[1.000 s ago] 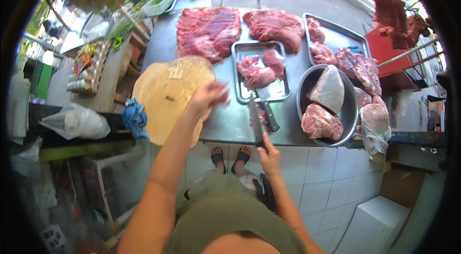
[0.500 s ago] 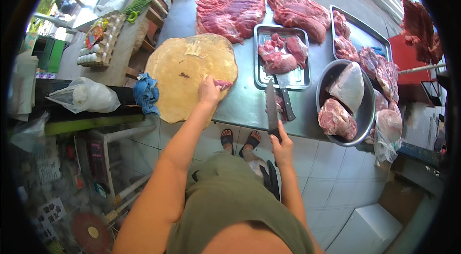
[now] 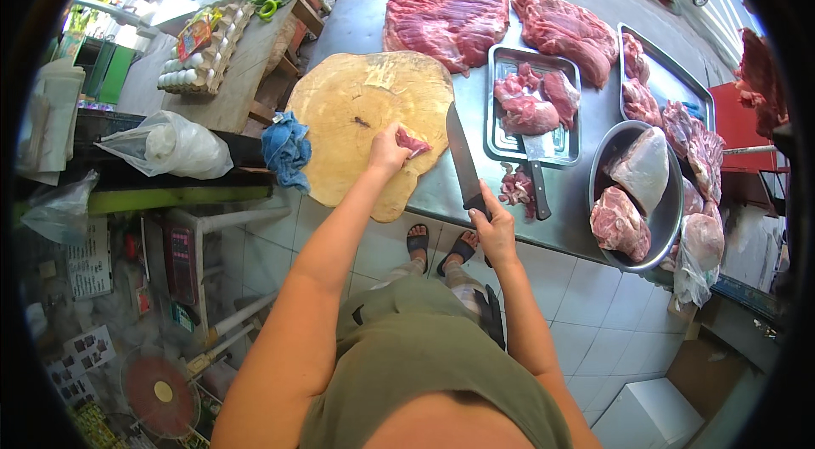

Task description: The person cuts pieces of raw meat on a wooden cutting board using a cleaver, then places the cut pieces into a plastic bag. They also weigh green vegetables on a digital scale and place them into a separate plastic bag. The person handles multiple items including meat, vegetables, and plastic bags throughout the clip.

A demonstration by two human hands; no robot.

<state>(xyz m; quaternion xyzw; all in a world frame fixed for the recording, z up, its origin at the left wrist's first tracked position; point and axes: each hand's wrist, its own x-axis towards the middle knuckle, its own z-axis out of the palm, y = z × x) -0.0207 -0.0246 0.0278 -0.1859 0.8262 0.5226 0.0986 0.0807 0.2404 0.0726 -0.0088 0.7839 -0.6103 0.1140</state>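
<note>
At the board [image 3: 340, 109], pinching meat [image 3: 413, 143] in the left hand [image 3: 388, 152] and gripping the big knife [image 3: 463, 156] in the right hand [image 3: 495, 228], now away from the small tray [image 3: 560, 144], closer to the meat.

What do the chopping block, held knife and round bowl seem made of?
Chopping block: likely wood, matte; tan with an irregular outline. Held knife: apparently steel blade, dull sheen; dark handle's material unclear. Round bowl: probably metal; smooth, grey, shiny rim.

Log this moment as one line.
left hand: pinching small meat piece over chopping block | right hand: gripping knife | nearby: meat tray, second knife, metal bowl
</note>
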